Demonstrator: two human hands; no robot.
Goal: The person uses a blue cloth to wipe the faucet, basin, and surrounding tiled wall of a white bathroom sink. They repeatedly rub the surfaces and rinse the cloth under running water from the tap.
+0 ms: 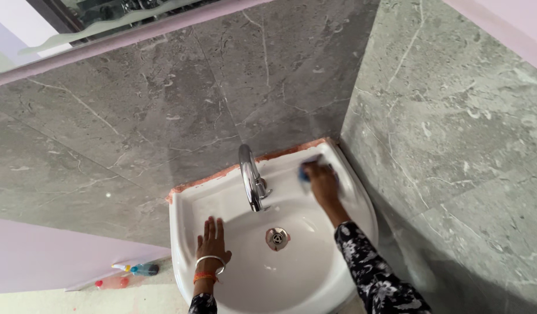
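On the floor at the left lie small bottles (pixel 127 273), then the left hand (pixel 211 239) rests flat with fingers spread on the white sink (pixel 184 203) rim, the chrome tap (pixel 251 177) stands between, and the right hand (pixel 322 181) presses a blue sponge (pixel 304 172) on the back right corner.

My left hand (pixel 210 239) lies flat, palm down, fingers extended and slightly spread, pointing forward; a silver bangle and an orange band circle its wrist. My right arm, in a dark floral sleeve, reaches forward and farther out; my right hand (pixel 322 181) is curled, knuckles up, its grip closed, fingertips hidden.
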